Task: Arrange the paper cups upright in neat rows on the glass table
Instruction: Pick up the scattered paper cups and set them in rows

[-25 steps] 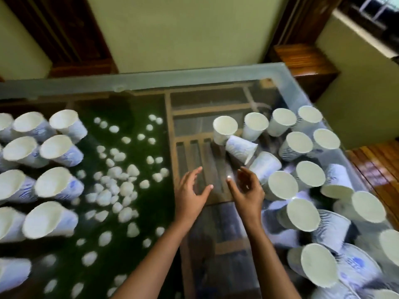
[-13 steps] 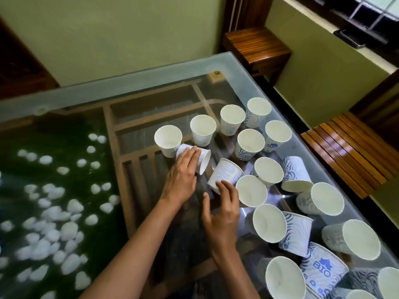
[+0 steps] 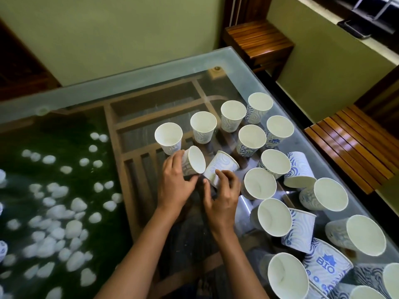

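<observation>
Item one: we are logging the left hand, its fingers curling round a white paper cup with blue swirl print, which is tilting with its mouth toward the right hand.

Item two: the right hand, with fingers and thumb curling round the narrow end of a second swirl-printed paper cup. This cup is lying tipped, its wider end pointing away from the wrist. The two held cups are sitting just beside each other.

Item three: beyond both hands we are counting a row of four upright white paper cups standing on the glass surface. Two more upright cups are standing beyond the right hand.

Item four: on the right hand's outer side, a loose cluster of paper cups is crowding together, some mouth up, some mouth down.

Item five: under the glass, on the left hand's outer side, white pebbles are showing against dark green.
</observation>
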`<action>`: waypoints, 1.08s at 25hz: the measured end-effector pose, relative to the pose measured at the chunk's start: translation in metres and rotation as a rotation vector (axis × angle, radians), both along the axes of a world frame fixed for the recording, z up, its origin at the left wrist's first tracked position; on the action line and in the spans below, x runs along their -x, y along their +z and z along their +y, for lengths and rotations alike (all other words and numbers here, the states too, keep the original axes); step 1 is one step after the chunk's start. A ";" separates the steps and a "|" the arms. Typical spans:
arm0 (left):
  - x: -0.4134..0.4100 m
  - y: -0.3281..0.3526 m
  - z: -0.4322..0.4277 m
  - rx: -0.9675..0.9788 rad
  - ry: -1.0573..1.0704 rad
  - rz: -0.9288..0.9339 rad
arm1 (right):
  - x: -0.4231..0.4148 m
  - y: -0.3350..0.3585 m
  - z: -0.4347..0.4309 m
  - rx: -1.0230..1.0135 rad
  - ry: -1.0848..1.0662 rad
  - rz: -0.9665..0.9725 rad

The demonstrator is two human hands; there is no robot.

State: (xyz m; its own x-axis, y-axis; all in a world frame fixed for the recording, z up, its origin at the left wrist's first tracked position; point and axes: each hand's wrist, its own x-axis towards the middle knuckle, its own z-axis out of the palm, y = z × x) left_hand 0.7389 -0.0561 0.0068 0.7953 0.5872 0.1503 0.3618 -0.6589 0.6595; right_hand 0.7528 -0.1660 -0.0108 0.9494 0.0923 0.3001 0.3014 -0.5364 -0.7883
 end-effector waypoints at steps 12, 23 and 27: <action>0.007 0.005 0.009 0.188 0.272 -0.143 | -0.047 0.011 0.044 -0.604 -0.494 0.695; 0.031 -0.010 0.009 0.251 0.286 -0.217 | -0.045 -0.006 0.034 -0.652 -0.368 0.797; 0.078 -0.017 0.008 0.312 0.370 -0.230 | 0.003 -0.008 0.016 -0.571 -0.113 0.775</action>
